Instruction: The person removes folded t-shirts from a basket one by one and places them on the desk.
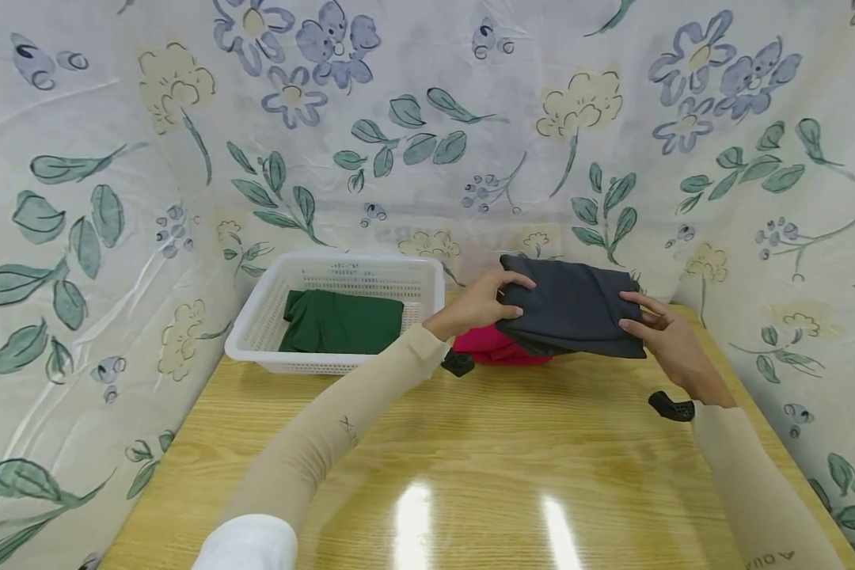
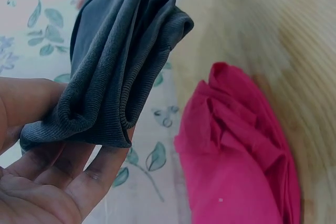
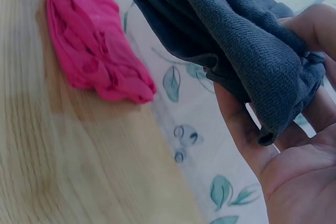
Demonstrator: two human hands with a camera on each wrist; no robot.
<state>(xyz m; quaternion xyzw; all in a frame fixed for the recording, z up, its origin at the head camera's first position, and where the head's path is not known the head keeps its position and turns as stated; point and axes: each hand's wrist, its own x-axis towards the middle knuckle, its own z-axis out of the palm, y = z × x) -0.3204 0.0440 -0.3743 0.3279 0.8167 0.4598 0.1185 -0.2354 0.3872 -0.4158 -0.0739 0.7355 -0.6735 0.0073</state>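
Observation:
A folded dark grey garment (image 1: 573,305) is held up above the back right of the table. My left hand (image 1: 477,303) grips its left end, thumb on one side and fingers on the other. At the opposite end, my right hand (image 1: 666,336) pinches it the same way. The left wrist view shows the grey cloth's stacked folds (image 2: 105,72) between thumb and fingers. Below and behind it, a folded bright pink garment (image 1: 495,346) lies on the table, partly hidden in the head view; the right wrist view shows the pink cloth (image 3: 94,45) apart from the grey one.
A white plastic basket (image 1: 256,332) stands at the back left of the wooden table (image 1: 470,443), with a folded dark green garment (image 1: 342,321) inside. Floral fabric (image 1: 427,142) hangs behind the table and along both sides.

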